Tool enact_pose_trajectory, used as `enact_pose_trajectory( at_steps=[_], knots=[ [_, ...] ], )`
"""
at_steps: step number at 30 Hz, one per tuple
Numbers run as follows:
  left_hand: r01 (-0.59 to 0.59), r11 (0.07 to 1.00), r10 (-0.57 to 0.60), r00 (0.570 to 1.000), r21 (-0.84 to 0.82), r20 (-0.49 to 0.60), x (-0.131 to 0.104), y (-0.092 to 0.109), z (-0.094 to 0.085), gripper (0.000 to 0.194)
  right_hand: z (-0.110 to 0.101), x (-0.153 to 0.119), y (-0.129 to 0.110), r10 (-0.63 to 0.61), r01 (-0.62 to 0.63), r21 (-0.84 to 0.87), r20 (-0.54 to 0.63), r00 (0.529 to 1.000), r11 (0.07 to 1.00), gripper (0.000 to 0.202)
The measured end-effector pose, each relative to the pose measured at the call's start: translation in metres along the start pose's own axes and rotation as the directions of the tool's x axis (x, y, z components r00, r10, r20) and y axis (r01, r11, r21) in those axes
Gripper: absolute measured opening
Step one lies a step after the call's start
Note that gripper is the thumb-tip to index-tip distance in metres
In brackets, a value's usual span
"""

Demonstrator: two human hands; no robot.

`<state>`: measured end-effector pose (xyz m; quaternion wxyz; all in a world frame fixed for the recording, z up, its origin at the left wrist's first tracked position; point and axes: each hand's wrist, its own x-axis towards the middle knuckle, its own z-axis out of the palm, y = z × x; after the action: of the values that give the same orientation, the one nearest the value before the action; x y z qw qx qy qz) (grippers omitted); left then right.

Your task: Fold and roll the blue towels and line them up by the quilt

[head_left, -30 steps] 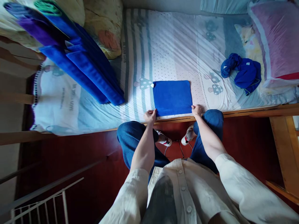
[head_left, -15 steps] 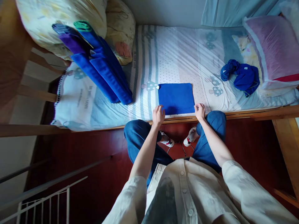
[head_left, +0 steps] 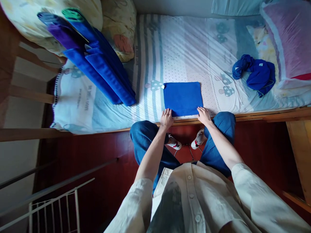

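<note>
A folded blue cloth (head_left: 183, 98) lies flat on the bed near its front edge, with a small white tag at its far left corner. My left hand (head_left: 167, 119) rests at the near left corner of the cloth, fingers stretched out and lying on it. At the near right corner, my right hand (head_left: 204, 116) touches the cloth with its fingers laid over the edge. Both hands look open. The undersides of the fingers are hidden.
Several rolled blue fabric bundles (head_left: 104, 71) lie to the left against pillows (head_left: 119, 35). A crumpled blue cloth (head_left: 261, 76) sits on the right, beside a pink cushion (head_left: 286, 42). The wooden bed edge (head_left: 255, 116) runs before my knees. A white metal rack (head_left: 76, 207) stands lower left.
Both hands have moved inward from beside the blue cloth onto its near corners, and their curled fingers have straightened. The view has shifted slightly.
</note>
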<state>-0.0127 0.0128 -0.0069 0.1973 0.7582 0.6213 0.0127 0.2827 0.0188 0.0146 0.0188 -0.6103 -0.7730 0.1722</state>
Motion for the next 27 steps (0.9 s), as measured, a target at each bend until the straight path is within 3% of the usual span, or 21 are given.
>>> enact_pose_trajectory(
  at_steps=[7,14,20,24,27],
  knots=[
    [-0.020,0.998,0.019,1.000,0.054,0.017,0.007,-0.004,-0.002,0.061,-0.005,0.017,-0.007,0.060,-0.047,-0.135,0.095,0.994,0.990,0.052],
    [-0.085,0.985,0.069,0.992,0.153,0.106,0.007,-0.004,-0.024,0.055,-0.017,0.019,-0.006,0.162,-0.133,-0.174,0.164,0.973,0.976,0.048],
    [-0.056,0.978,0.010,0.974,0.201,0.227,-0.004,0.005,-0.040,0.052,-0.015,0.008,-0.002,0.184,-0.176,-0.065,0.142,0.973,0.982,0.042],
    [-0.032,0.981,-0.016,0.970,0.192,0.242,-0.005,0.006,-0.045,0.050,-0.018,0.002,0.004,0.235,-0.242,0.034,0.142,0.962,0.970,0.039],
    [0.067,0.990,-0.095,0.967,0.121,0.235,0.000,-0.002,-0.047,0.052,-0.019,0.005,0.014,0.273,-0.291,0.165,0.123,0.954,0.942,0.040]
  ],
)
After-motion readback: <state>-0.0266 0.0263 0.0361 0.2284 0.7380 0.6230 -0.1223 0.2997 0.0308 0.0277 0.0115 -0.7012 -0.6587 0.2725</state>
